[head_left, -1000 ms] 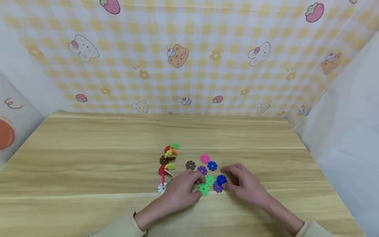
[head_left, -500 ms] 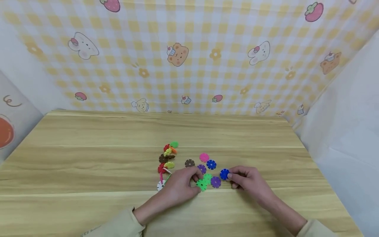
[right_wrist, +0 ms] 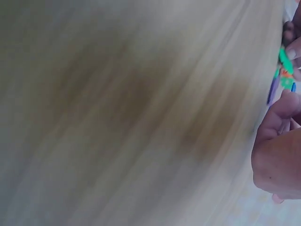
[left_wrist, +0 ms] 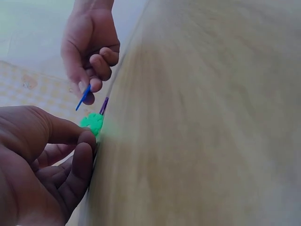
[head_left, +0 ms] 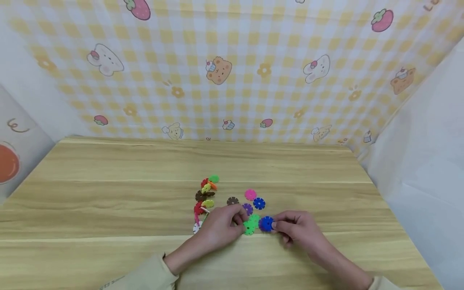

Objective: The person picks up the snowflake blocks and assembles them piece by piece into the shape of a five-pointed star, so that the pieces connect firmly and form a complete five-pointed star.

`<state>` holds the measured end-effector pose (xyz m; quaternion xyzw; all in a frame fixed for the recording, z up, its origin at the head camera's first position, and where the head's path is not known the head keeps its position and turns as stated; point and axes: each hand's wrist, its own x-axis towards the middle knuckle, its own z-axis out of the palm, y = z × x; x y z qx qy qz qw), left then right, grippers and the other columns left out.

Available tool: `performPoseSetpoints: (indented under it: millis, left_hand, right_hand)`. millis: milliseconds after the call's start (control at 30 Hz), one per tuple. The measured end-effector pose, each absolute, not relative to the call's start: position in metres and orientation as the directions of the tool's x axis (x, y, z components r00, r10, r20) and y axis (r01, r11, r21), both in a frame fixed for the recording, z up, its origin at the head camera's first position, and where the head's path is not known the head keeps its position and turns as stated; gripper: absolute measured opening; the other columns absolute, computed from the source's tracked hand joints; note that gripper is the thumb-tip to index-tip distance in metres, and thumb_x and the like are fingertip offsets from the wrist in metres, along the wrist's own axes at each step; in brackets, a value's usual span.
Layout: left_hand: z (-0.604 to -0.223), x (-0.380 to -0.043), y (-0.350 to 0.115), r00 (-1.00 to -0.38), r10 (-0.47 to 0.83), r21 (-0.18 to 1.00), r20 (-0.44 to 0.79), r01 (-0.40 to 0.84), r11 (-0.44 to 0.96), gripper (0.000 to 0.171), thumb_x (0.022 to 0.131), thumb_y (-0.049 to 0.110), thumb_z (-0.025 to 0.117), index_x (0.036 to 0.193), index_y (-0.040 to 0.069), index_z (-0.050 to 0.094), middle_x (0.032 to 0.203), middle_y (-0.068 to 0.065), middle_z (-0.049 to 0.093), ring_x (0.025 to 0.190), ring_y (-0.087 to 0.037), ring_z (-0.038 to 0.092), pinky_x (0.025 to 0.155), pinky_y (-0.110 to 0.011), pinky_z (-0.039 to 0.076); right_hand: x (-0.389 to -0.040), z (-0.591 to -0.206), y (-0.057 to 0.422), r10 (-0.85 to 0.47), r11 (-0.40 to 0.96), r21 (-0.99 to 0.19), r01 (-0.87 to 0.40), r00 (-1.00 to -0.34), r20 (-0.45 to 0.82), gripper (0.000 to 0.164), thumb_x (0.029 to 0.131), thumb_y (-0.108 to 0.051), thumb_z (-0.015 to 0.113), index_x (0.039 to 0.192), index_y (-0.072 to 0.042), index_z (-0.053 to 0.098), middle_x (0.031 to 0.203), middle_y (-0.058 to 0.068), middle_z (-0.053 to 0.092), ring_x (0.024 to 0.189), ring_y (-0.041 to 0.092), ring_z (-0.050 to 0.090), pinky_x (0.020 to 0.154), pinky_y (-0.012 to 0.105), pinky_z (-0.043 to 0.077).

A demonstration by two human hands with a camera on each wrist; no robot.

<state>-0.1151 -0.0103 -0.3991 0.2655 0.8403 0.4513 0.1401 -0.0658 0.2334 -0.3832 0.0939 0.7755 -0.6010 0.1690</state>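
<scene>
Firstly, blue disc (head_left: 267, 223): held clear of the table, face toward the head camera; from the left wrist it showed nearly edge-on and tilted.
Right hand (head_left: 299, 231): thumb and forefinger pinched the blue disc at its right-hand rim; remaining fingers curled underneath.
Purple disc (head_left: 260, 224): mostly hidden behind the blue disc in the head view, only its left edge showing; left wrist view showed the two apart.
Left hand (head_left: 222, 223): thumb and finger grasped the near green disc (head_left: 249, 228) by its left edge.
Far green disc (head_left: 255, 219): partly covered by the near green disc in the head view; whether they touched could not be told.
Loose discs: pink disc (head_left: 250, 195) with second blue disc (head_left: 259, 203) just beside it; second purple disc (head_left: 247, 209) nearer the hands; brown disc (head_left: 233, 200) partly covered by the left hand.
Row of discs (head_left: 199, 196): mixed colours, left of the loose ones, some flat, some tilted; joints too small to tell.
Table (head_left: 127, 209): pale wood grain.
Cloth (head_left: 243, 90): yellow-and-white check with bears, strawberries, flowers, cupcakes.
Cloth lettering (head_left: 431, 5): "Lo" at upper right, cut by the frame; a small "e" (head_left: 208, 139) was readable just above the table's far edge.
Left sleeve (head_left: 145, 276): beige, with sleeve lettering (head_left: 112, 283) too faint to read.
</scene>
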Motion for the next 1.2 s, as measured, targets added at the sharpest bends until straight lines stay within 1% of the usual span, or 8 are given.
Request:
performPoseSetpoints:
  millis: [133,367,567,700,833,933,1000,1200]
  left_hand:
    - [-0.397,-0.112,-0.013,-0.818,0.576,0.847,0.001,0.307,0.435,0.017,0.083,0.002,0.073,0.094,0.014,0.069,0.083,0.007,0.066,0.074,-0.006,0.058,0.068,-0.023,0.05]
    - [-0.395,-0.107,-0.019,-0.806,0.592,0.885,0.017,0.288,0.367,0.017,0.082,0.002,0.073,0.094,0.013,0.069,0.086,0.005,0.067,0.078,-0.006,0.06,0.071,-0.022,0.053]
    - [-0.391,-0.1,-0.021,-0.791,0.607,0.885,0.076,0.334,0.325,0.017,0.084,-0.002,0.073,0.092,0.012,0.068,0.086,0.005,0.067,0.079,-0.004,0.06,0.072,-0.021,0.054]
    - [-0.389,-0.097,-0.021,-0.784,0.605,0.857,0.14,0.402,0.322,0.019,0.084,-0.006,0.07,0.092,0.011,0.069,0.087,0.001,0.069,0.078,-0.003,0.06,0.071,-0.021,0.053]
    - [-0.386,-0.094,-0.019,-0.767,0.6,0.796,0.226,0.501,0.339,0.02,0.084,-0.008,0.067,0.092,0.009,0.071,0.087,-0.001,0.071,0.077,-0.003,0.059,0.071,-0.019,0.052]
    - [-0.385,-0.089,-0.018,-0.761,0.586,0.715,0.28,0.573,0.402,0.019,0.086,-0.005,0.068,0.095,0.01,0.074,0.09,0.0,0.072,0.079,-0.005,0.061,0.07,-0.02,0.051]
    - [-0.383,-0.086,-0.019,-0.758,0.576,0.651,0.306,0.608,0.455,0.017,0.089,-0.001,0.069,0.099,0.011,0.076,0.093,0.001,0.073,0.082,-0.008,0.064,0.07,-0.022,0.05]
    - [-0.38,-0.078,-0.022,-0.747,0.571,0.53,0.34,0.654,0.54,0.019,0.093,0.003,0.067,0.109,0.009,0.076,0.099,-0.001,0.073,0.085,-0.013,0.069,0.073,-0.027,0.056]
  right_hand:
    - [-0.063,-0.38,0.224,-0.05,0.236,-0.904,0.355,-0.925,-0.376,0.027,0.091,-0.008,0.067,0.112,0.009,0.07,0.081,0.005,0.072,0.062,0.008,0.055,0.054,0.021,0.05]
    - [-0.058,-0.384,0.211,-0.077,0.198,-0.913,0.356,-0.923,-0.376,0.021,0.089,-0.004,0.065,0.104,0.01,0.069,0.079,0.003,0.067,0.06,0.008,0.054,0.054,0.021,0.05]
    - [-0.054,-0.383,0.203,-0.061,0.175,-0.913,0.368,-0.922,-0.383,0.019,0.088,-0.002,0.065,0.102,0.01,0.068,0.08,0.004,0.065,0.059,0.009,0.054,0.053,0.021,0.051]
    - [-0.052,-0.378,0.199,-0.063,0.183,-0.914,0.363,-0.923,-0.379,0.018,0.088,-0.003,0.066,0.1,0.009,0.069,0.08,0.004,0.066,0.059,0.008,0.054,0.053,0.021,0.05]
    - [-0.053,-0.373,0.194,-0.05,0.218,-0.912,0.348,-0.929,-0.366,0.017,0.087,-0.006,0.067,0.098,0.007,0.07,0.082,0.005,0.067,0.062,0.011,0.056,0.054,0.021,0.051]
    - [-0.053,-0.371,0.19,-0.052,0.211,-0.914,0.345,-0.93,-0.363,0.016,0.086,-0.006,0.068,0.097,0.006,0.069,0.086,0.006,0.066,0.07,0.014,0.059,0.056,0.023,0.055]
    - [-0.053,-0.371,0.188,-0.07,0.18,-0.918,0.354,-0.926,-0.371,0.014,0.088,-0.006,0.068,0.096,0.006,0.068,0.088,0.006,0.065,0.073,0.015,0.06,0.059,0.025,0.057]
    - [-0.051,-0.372,0.181,-0.125,0.057,-0.905,0.421,-0.896,-0.425,0.01,0.094,-0.007,0.063,0.089,0.002,0.065,0.087,0.005,0.063,0.067,0.009,0.053,0.07,0.032,0.062]
